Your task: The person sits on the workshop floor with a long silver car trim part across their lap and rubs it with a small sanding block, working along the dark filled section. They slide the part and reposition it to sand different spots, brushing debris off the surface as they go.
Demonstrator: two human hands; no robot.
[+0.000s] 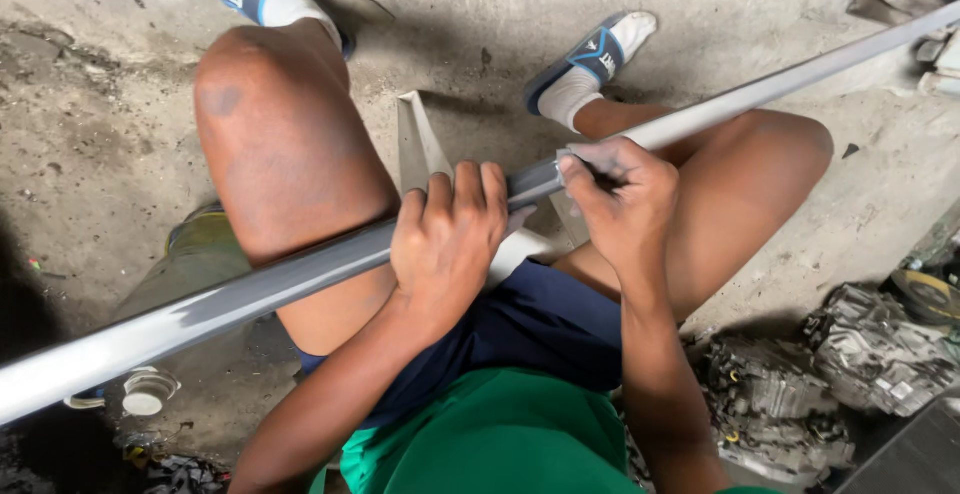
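Green shirt [500,444] and dark blue shorts [540,329] fill the bottom of your view, nearest the camera, with your bare knees raised either side.

At far left, a green plastic bottle [195,259] lies on the concrete floor [90,154], partly hidden under the long grey strip [250,294], with a white cap [148,391] just beside it. That strip runs slantwise across the whole view, from the lower left edge, over your left thigh, up to the top right corner; its surface looks dull and patchy, darker near the middle.

Your left hand [447,239] is clenched around the strip just past your left knee, fingers curled over the top and the wrist below. Behind the hand, a pale folded sheet [420,144] stands on the floor between your legs.

Your right hand [622,199] sits just beside the left one, fingertips [572,166] pressed down onto the strip's top; whether something lies under them, you cannot tell.

Your feet wear white socks and blue slide sandals [590,59] at the top. At right, grey metal engine parts [870,349] lie heaped on the floor, well apart from the strip.
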